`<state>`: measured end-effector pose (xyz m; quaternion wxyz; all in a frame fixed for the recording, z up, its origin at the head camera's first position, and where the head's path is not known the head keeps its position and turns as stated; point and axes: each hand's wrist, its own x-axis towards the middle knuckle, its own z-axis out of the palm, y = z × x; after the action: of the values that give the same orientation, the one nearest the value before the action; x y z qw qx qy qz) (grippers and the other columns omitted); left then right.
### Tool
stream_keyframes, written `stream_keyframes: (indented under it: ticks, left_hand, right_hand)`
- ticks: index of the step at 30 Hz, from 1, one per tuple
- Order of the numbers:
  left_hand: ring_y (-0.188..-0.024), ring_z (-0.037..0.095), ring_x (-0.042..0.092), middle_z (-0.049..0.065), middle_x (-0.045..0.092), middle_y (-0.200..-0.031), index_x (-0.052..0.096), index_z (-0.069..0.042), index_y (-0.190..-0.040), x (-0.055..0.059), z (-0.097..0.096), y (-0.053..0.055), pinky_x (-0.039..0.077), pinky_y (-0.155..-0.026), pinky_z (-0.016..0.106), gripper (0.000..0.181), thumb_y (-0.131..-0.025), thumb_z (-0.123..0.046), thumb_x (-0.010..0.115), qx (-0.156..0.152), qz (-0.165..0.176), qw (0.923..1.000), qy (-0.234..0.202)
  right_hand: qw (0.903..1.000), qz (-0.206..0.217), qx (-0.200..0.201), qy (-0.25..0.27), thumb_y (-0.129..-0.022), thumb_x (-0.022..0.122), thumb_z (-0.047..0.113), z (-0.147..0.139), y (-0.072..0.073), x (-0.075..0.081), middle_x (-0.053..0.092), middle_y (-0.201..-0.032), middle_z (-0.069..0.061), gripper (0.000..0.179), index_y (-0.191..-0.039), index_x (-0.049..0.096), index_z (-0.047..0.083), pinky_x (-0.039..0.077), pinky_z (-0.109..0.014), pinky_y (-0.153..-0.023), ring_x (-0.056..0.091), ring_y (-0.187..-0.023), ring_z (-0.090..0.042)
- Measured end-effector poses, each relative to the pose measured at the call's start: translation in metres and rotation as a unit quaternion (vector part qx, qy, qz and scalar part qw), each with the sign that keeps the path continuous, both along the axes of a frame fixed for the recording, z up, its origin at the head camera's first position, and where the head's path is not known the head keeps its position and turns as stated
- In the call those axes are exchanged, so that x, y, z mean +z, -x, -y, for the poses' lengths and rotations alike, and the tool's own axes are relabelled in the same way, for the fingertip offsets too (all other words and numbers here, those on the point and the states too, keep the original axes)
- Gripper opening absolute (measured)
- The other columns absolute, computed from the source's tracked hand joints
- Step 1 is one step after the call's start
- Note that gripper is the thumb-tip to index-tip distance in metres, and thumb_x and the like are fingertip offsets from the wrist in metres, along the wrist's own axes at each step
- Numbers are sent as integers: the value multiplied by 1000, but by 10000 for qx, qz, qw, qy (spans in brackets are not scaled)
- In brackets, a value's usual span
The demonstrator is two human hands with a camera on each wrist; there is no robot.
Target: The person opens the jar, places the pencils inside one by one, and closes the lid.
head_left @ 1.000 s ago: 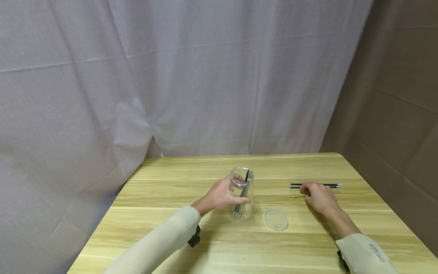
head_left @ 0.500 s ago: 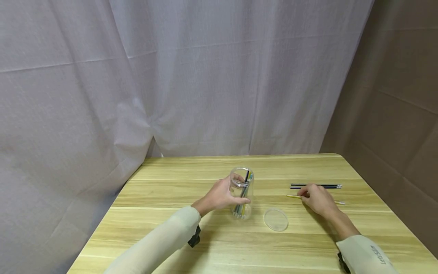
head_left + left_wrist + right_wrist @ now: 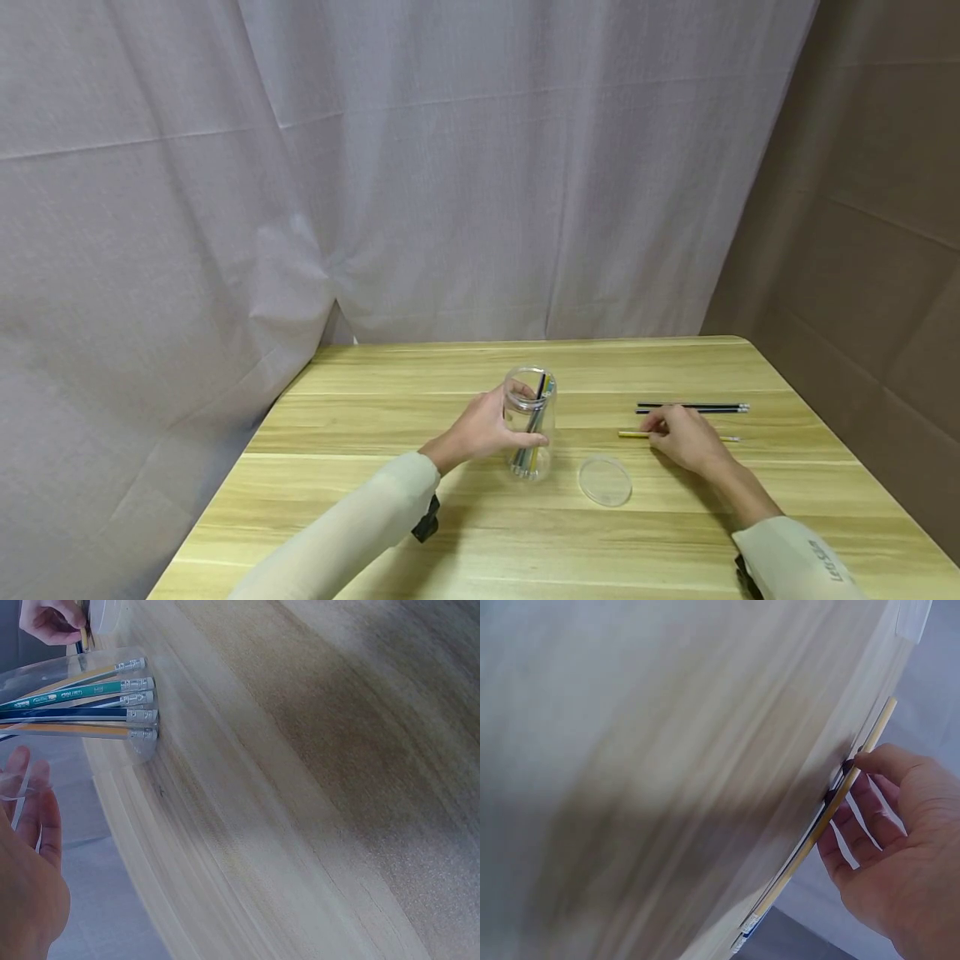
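Note:
A clear jar (image 3: 552,433) stands upright on the table, and my left hand (image 3: 478,429) grips it round the side, thumb in front. Inside lean several pencils (image 3: 84,693), green, dark blue and yellow, with their metal-and-eraser ends down at the bottom. To the right, my right hand (image 3: 690,438) pinches a yellow pencil (image 3: 821,823) between thumb and fingers. That pencil lies nearly level, close to the tabletop; whether it touches the wood I cannot tell. Just beyond the right hand, two dark pencils (image 3: 723,407) lie side by side, partly hidden by the fingers.
A round clear lid (image 3: 604,482) lies flat on the wooden table (image 3: 420,375) between jar and right hand. Grey curtains (image 3: 450,208) hang behind the table's back edge, and a brown one (image 3: 847,250) hangs on the right.
My right hand has shifted slightly left and toward me, bringing the yellow pencil along, away from the dark pencils. The left hand and jar have stayed still.

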<state>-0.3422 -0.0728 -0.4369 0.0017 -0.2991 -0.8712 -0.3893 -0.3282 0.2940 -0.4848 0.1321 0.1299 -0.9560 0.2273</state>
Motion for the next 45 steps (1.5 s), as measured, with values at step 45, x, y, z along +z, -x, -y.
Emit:
stream_keyframes:
  ticks: [45]
  left_hand:
    - [-112, 22, 67, -10, 70, -127, 58, -25, -134, 0, 0, -1, 53, -91, 34, 73, -78, -56, 92, 33, -38, 10000, 38]
  right_hand:
    - [9358, -539, 308, 3470, -102, 71, 4, 58, -9, 81, 76, -106, -9, 25, -123, 68, -9, 51, -12, -82, 65, -92, 3]
